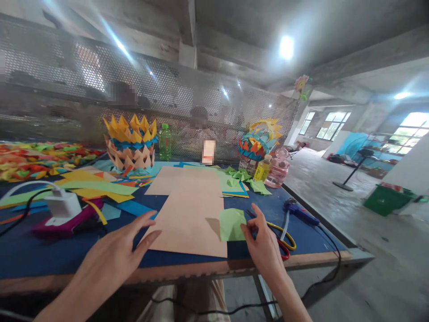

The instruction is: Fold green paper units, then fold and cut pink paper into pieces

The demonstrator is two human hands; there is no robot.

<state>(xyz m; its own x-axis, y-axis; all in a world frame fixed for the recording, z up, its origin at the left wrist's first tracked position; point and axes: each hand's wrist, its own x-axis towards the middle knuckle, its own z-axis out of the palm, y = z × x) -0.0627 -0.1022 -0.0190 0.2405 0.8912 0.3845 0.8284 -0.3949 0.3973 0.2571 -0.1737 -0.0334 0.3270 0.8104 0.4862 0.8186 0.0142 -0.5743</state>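
Note:
A green square of paper (231, 224) is pinched at its right edge by my right hand (263, 241), above the right side of a peach sheet (192, 223). The square casts a shadow on that sheet. My left hand (122, 248) is over the sheet's left edge, thumb and fingers apart, with nothing in it; whether it touches the sheet I cannot tell. More peach paper (197, 179) lies behind. Close beyond my right hand are scissors (291, 243) with red and yellow handles, partly hidden by the hand.
A blue glue gun (303, 213) with a cord lies at the right. A power strip (62, 226) with a white charger is at the left. Folded-paper baskets (130, 145), crumpled green paper (241, 175), a yellow bottle (262, 168) and a pink bottle (277, 170) stand or lie further back.

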